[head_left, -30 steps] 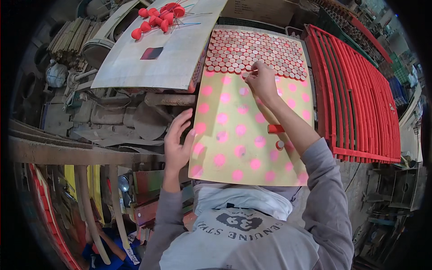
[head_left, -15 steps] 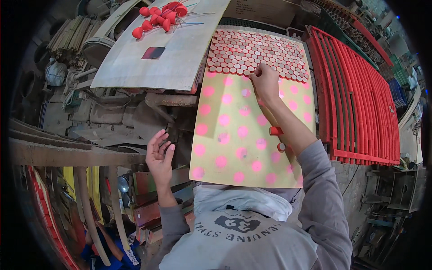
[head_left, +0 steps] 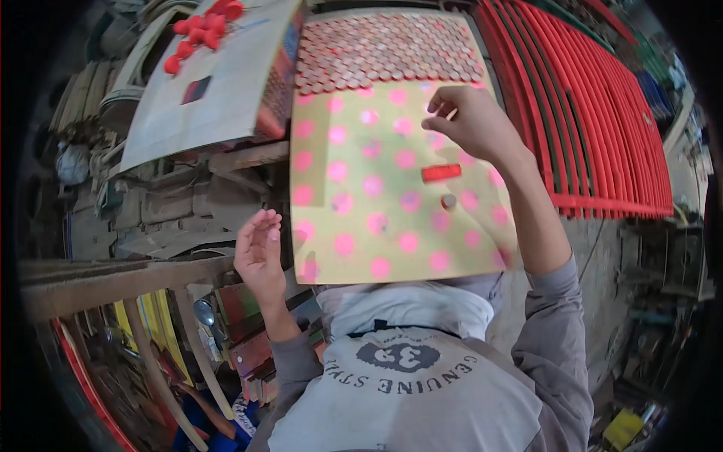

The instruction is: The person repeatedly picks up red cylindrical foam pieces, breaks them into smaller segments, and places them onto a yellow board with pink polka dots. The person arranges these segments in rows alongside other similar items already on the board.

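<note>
Rows of small reddish-brown round caps (head_left: 388,53) fill the far end of the yellow-green board with pink dots (head_left: 354,218). Right hand (head_left: 471,124) hovers just below them, fingers curled; whether it pinches a cap, I cannot tell. A short red cylinder (head_left: 441,172) lies near it. Left hand (head_left: 260,252) hangs released beside the board's left edge.

head fisheye, looking down, near board (head_left: 354,218)

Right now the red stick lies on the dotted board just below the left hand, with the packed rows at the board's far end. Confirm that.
Not quite: the head view shows the red stick on the dotted board just below the right hand, not the left hand, which is off the board's left edge. The packed rows do fill the far end.
</note>
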The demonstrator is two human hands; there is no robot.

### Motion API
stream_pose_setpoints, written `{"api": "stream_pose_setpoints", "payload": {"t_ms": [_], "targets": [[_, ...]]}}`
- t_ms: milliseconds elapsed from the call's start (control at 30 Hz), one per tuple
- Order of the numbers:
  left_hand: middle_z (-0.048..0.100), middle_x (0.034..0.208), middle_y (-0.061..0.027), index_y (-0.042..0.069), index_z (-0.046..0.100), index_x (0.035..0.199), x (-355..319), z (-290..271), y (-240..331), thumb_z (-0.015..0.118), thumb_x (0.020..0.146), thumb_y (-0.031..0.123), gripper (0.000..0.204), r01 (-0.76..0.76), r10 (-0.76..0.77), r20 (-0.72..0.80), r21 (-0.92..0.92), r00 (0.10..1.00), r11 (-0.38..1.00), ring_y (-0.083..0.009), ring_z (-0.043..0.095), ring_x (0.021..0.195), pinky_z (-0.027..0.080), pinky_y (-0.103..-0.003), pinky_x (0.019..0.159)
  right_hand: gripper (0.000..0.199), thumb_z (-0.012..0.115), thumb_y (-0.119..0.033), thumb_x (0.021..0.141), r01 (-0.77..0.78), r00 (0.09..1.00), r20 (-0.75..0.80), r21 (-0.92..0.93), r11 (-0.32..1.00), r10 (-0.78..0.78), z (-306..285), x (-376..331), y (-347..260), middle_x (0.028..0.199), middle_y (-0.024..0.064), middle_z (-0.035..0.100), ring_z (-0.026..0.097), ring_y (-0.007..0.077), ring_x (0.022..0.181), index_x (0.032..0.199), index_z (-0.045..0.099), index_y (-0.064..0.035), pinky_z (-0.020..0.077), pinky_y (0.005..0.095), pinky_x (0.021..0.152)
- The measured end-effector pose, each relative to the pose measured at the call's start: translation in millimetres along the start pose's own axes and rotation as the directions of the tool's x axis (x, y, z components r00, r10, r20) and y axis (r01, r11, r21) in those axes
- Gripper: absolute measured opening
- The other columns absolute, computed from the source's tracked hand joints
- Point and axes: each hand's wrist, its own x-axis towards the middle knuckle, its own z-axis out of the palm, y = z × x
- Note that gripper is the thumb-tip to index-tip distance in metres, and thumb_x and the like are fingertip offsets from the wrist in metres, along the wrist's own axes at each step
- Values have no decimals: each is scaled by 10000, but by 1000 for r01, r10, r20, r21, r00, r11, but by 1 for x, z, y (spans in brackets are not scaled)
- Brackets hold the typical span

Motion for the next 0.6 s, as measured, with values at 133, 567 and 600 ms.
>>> {"api": "stream_pose_setpoints", "payload": {"t_ms": [133,567,600], "targets": [[661,1117,-139,-58,555,1242,-8,28,14,571,948,-29,296,-50,43,201,31,979,998,-191,635,1055,504,-327,950,346,800,-253,747,-81,986,135,-120,989,97,4,-78,-2,803,195,699,691,322,820,921,670,17,539,413,722],[693,1034,-102,-7,660,1107,-18,97,32,742,810,18,309,-120,-33,579,225,814,967,-164,641,916,493,-292,797,235,748,-32,733,-118,988,-82,160,980,132,60,-123,38,868,144,633,647,270,750,955,680,1,522,385,687],[690,1041,-98,-5,658,1115,-19,99,32,741,812,21,315,-117,-55,594,247,802,962,-155,634,934,489,-288,802,245,750,-28,729,-121,988,-86,123,985,132,62,-124,34,867,141,634,645,271,750,963,682,-3,523,382,690]]}}
